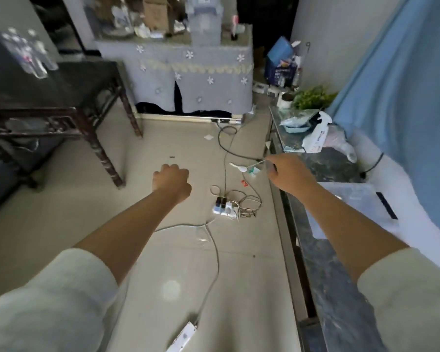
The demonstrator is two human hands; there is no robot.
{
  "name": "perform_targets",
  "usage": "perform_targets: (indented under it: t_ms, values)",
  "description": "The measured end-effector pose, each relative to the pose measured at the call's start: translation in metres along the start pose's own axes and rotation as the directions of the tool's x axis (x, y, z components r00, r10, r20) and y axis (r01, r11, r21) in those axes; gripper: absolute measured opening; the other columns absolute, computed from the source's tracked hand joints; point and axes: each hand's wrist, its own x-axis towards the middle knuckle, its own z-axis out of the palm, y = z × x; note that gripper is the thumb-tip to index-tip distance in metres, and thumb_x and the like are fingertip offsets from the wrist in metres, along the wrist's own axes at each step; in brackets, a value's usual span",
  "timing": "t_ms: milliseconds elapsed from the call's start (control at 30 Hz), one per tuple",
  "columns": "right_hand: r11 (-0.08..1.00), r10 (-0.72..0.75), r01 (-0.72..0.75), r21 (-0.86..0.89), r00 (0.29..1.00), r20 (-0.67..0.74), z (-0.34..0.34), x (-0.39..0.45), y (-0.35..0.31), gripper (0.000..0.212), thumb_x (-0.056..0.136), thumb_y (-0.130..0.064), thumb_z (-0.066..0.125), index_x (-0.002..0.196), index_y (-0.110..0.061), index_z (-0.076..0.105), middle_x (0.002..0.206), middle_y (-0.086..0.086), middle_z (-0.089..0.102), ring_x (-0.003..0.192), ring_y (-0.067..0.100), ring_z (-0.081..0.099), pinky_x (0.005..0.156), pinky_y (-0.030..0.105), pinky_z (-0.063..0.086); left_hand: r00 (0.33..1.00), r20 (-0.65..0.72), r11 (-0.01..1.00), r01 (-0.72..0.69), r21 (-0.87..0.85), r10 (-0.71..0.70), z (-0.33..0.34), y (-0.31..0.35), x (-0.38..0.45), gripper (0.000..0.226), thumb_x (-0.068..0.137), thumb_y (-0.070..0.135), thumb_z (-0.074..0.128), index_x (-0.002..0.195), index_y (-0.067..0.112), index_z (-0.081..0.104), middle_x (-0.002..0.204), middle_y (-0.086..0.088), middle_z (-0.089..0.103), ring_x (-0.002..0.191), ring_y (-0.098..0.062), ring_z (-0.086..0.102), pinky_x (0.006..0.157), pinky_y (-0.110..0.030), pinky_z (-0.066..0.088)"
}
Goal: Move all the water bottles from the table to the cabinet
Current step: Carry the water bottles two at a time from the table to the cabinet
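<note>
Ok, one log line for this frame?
water bottles: on dark table | left hand: fist, empty | right hand: empty, near counter

A lived-in home rm is indicated: cloth-draped cabinet (188, 80), potted plant (311, 97) to its right, blue curtain (401, 97) beyond.

Pale tiled floor (92, 224); blue curtain (404, 85); dim light.

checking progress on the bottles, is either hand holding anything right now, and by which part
Nothing. The left hand is a bare fist; the right hand looks bare too. The bottles stand on the dark table.
</note>
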Motion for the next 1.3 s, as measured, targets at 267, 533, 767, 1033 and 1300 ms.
perform_targets:
  t_ms: [267,533,767,1033,1300]
  values:
    - [0.979,-0.205,0.205,-0.014,0.978,-0.035,0.005,0.174,-0.074,0.031,0.086,-0.008,0.048,0.113,0.001,0.060,0.115,0.023,0.060,0.108,0.037,0.055,0.086,0.039,0.046,0.962,-0.058,0.960,0.261,-0.105,-0.268,-0.036,-0.095,0.097,0.036,0.092,0.015,0.045,0.126,0.014,0.054,0.128,-0.012,0.052,0.123,-0.031,0.046,0.097,-0.039,0.044]
    - [0.896,-0.443,0.443,0.004,0.896,-0.022,0.007,0.345,-0.145,0.037,0.089,-0.012,0.048,0.125,-0.006,0.057,0.124,0.019,0.057,0.114,0.035,0.053,0.089,0.038,0.047,0.855,-0.142,0.856,0.460,-0.236,-0.499,-0.087,-0.163,0.206,0.036,0.091,0.020,0.048,0.126,0.017,0.057,0.130,-0.012,0.054,0.124,-0.032,0.047,0.098,-0.039,0.043]
    - [0.804,-0.594,0.593,0.040,0.804,0.014,0.014,0.448,-0.223,0.035,0.091,-0.012,0.045,0.123,-0.002,0.056,0.125,0.020,0.055,0.117,0.036,0.050,0.091,0.042,0.047,0.761,-0.131,0.761,0.589,-0.270,-0.635,-0.100,-0.223,0.268,0.035,0.092,0.021,0.047,0.124,0.014,0.058,0.133,-0.013,0.053,0.126,-0.034,0.045,0.101,-0.043,0.041]
    - [0.741,-0.668,0.667,0.079,0.744,-0.008,0.047,0.565,-0.327,0.037,0.092,-0.013,0.045,0.127,-0.007,0.055,0.132,0.015,0.053,0.122,0.032,0.048,0.096,0.038,0.044,0.715,-0.160,0.729,0.638,-0.247,-0.680,-0.107,-0.330,0.354,0.034,0.092,0.023,0.046,0.122,0.015,0.059,0.128,-0.013,0.054,0.124,-0.035,0.045,0.100,-0.042,0.042]
    - [0.753,-0.656,0.656,0.051,0.754,-0.012,0.064,0.675,-0.433,0.038,0.093,-0.013,0.043,0.131,-0.009,0.051,0.134,0.015,0.052,0.123,0.033,0.047,0.099,0.039,0.044,0.738,-0.168,0.754,0.620,-0.217,-0.654,-0.133,-0.450,0.463,0.035,0.092,0.021,0.047,0.126,0.016,0.056,0.126,-0.011,0.053,0.124,-0.032,0.044,0.099,-0.041,0.042]
